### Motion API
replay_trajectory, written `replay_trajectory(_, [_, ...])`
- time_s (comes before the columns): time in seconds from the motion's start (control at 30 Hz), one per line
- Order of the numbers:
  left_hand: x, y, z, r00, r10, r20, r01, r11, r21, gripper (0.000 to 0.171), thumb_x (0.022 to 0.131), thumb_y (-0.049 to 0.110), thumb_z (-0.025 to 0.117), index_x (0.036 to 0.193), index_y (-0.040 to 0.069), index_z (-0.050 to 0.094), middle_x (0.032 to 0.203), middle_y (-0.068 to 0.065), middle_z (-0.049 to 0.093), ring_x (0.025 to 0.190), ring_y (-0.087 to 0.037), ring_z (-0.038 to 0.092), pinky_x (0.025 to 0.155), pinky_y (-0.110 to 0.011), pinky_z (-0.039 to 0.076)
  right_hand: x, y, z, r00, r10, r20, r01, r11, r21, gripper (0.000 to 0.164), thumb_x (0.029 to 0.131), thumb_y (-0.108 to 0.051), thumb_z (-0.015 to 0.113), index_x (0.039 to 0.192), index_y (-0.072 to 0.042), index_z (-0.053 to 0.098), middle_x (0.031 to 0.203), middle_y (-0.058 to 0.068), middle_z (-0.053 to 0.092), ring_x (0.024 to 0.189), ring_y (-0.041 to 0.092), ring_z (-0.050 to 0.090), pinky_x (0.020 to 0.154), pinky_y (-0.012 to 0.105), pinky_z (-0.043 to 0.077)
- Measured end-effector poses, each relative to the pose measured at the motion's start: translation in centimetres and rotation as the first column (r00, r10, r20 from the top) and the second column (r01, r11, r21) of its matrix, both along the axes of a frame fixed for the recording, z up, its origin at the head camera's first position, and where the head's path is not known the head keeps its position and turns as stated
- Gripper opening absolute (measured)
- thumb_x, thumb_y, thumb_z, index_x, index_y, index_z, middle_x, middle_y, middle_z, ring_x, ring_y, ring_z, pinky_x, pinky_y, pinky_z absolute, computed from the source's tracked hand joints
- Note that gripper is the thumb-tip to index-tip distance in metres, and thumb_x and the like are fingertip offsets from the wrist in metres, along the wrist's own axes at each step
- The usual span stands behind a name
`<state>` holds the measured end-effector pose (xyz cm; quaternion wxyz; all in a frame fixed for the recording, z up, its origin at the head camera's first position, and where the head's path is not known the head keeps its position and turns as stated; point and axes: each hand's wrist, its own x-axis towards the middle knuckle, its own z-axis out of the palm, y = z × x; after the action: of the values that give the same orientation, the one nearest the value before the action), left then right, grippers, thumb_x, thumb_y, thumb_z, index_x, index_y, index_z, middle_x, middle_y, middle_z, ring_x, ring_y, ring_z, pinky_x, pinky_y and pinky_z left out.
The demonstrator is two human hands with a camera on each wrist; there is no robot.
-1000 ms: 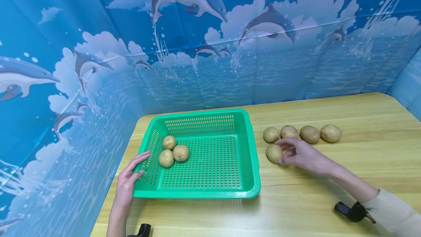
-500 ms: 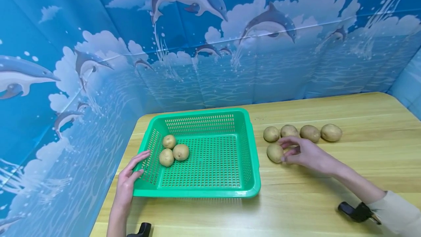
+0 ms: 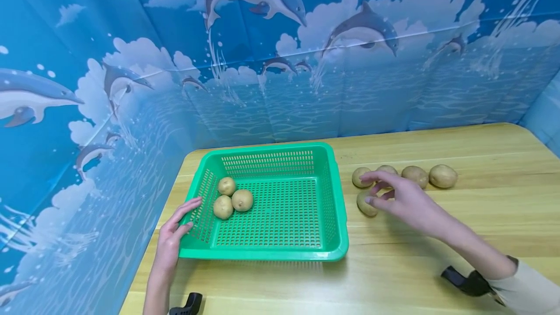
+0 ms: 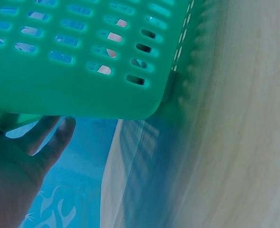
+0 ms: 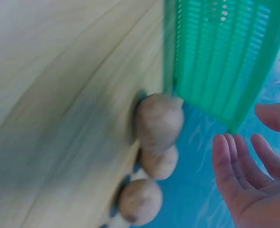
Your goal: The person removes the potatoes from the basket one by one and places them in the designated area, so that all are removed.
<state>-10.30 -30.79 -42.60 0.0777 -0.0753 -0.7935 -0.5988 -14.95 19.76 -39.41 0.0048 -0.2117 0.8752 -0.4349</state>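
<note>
A green slotted plastic basket [image 3: 280,255] stands on the table with three potatoes in its left half, one of them a round potato [image 3: 242,200]. My left hand [image 3: 168,242] holds its left rim, fingers and thumb reaching over the edge. In the left wrist view, fingers [image 4: 59,140] show beside the basket's corner. To the right, my right hand [image 3: 404,198] hovers over a near potato [image 3: 366,204], holding nothing. The right wrist view shows its fingers [image 5: 244,161] loosely extended, apart from the potatoes. Behind that potato runs a row of several potatoes, the rightmost potato [image 3: 443,176] fully visible.
The wooden table [image 3: 494,159] extends to the right of the potato row and in front of the basket. A blue dolphin-print curtain [image 3: 271,106] hangs along the table's back and left sides. Each wrist carries a black camera mount [image 3: 465,281].
My right hand has let go of the near potato and lifted above it; the potato stays on the table. My left hand and the basket have kept their places.
</note>
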Motion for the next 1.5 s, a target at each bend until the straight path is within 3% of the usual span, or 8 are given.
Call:
replay_trajectory(0.2, [0.0, -0.1, 0.0, 1.0, -0.005, -0.002, 0.005, 1.0, -0.022, 0.045, 0.097, -0.008, 0.04, 0.139, 0.002, 0.053, 0.149, -0.009, 0.045, 0.144, -0.018, 0.027, 0.113, -0.061, 0.01, 0.3, -1.6, 0.9, 0.998, 0.01, -0.059, -0.011, 1.0, -0.004, 0.033, 0.092, -0.012, 0.069, 0.125, -0.015, 0.062, 0.119, -0.002, 0.063, 0.1, 0.016, 0.062, 0.082, 0.032, 0.053])
replay_trajectory(0.43, [-0.1, -0.3, -0.2, 1.0, -0.01, 0.001, 0.01, 0.999, -0.043, 0.046, 0.097, -0.008, 0.039, 0.139, 0.001, 0.052, 0.149, -0.008, 0.045, 0.145, -0.017, 0.026, 0.115, -0.045, 0.016, 0.1, -3.2, 2.3, 0.996, 0.073, -0.057, -0.074, 0.997, -0.021, 0.034, 0.093, -0.011, 0.067, 0.127, -0.013, 0.061, 0.122, -0.001, 0.064, 0.101, 0.02, 0.063, 0.084, 0.035, 0.053])
replay_trajectory(0.63, [-0.1, -0.2, -0.1, 1.0, -0.009, -0.007, 0.009, 1.0, -0.026, 0.045, 0.096, -0.008, 0.04, 0.139, 0.001, 0.053, 0.149, -0.009, 0.045, 0.144, -0.018, 0.027, 0.114, -0.06, 0.011, -0.4, -4.9, 3.8, 0.991, 0.124, -0.048, -0.122, 0.992, 0.041, 0.038, 0.093, -0.021, 0.069, 0.13, -0.021, 0.059, 0.122, -0.005, 0.062, 0.099, 0.014, 0.062, 0.082, 0.037, 0.054])
replay_trajectory(0.73, [0.0, -0.2, -0.2, 1.0, -0.01, -0.009, 0.01, 0.999, -0.034, 0.046, 0.096, -0.009, 0.04, 0.138, 0.0, 0.053, 0.149, -0.009, 0.045, 0.144, -0.017, 0.027, 0.116, -0.047, 0.015, -0.9, -5.7, 4.6, 0.985, 0.166, -0.045, -0.161, 0.982, 0.096, 0.042, 0.092, -0.021, 0.07, 0.132, -0.024, 0.057, 0.125, -0.009, 0.06, 0.1, 0.015, 0.062, 0.082, 0.035, 0.053])
replay_trajectory(0.87, [-0.1, -0.4, -0.4, 0.999, -0.023, -0.026, 0.022, 0.998, -0.052, 0.046, 0.095, -0.011, 0.039, 0.138, -0.002, 0.052, 0.149, -0.01, 0.045, 0.144, -0.018, 0.028, 0.112, -0.024, 0.021, -1.7, -6.8, 5.5, 0.967, 0.25, -0.037, -0.243, 0.961, 0.134, 0.046, 0.092, -0.019, 0.071, 0.135, -0.021, 0.056, 0.127, -0.009, 0.059, 0.103, 0.014, 0.059, 0.082, 0.034, 0.051])
replay_trajectory(0.93, [-0.2, -0.4, -0.4, 0.999, -0.027, -0.034, 0.025, 0.998, -0.052, 0.046, 0.095, -0.012, 0.039, 0.137, -0.003, 0.052, 0.149, -0.01, 0.045, 0.144, -0.018, 0.028, 0.11, -0.019, 0.022, -2.1, -7.3, 5.8, 0.956, 0.291, -0.031, -0.284, 0.948, 0.142, 0.046, 0.092, -0.018, 0.071, 0.135, -0.019, 0.056, 0.127, -0.008, 0.059, 0.103, 0.013, 0.058, 0.082, 0.034, 0.052])
replay_trajectory(1.23, [-0.2, -0.5, -0.4, 0.999, -0.025, -0.033, 0.023, 0.998, -0.055, 0.045, 0.095, -0.012, 0.039, 0.136, -0.004, 0.053, 0.149, -0.011, 0.044, 0.144, -0.018, 0.028, 0.109, -0.018, 0.022, -4.1, -9.7, 7.3, 0.916, 0.4, 0.037, -0.399, 0.897, 0.188, 0.044, 0.093, -0.022, 0.069, 0.135, -0.019, 0.056, 0.125, -0.007, 0.059, 0.105, 0.011, 0.059, 0.085, 0.033, 0.052])
replay_trajectory(1.5, [-0.1, -0.5, -0.4, 1.0, -0.023, -0.02, 0.022, 0.999, -0.044, 0.045, 0.096, -0.012, 0.038, 0.137, -0.003, 0.053, 0.149, -0.01, 0.044, 0.144, -0.018, 0.027, 0.111, -0.025, 0.021, -6.3, -12.0, 8.5, 0.857, 0.503, 0.108, -0.514, 0.826, 0.229, 0.044, 0.093, -0.021, 0.068, 0.135, -0.016, 0.056, 0.129, -0.003, 0.059, 0.107, 0.012, 0.059, 0.085, 0.032, 0.051])
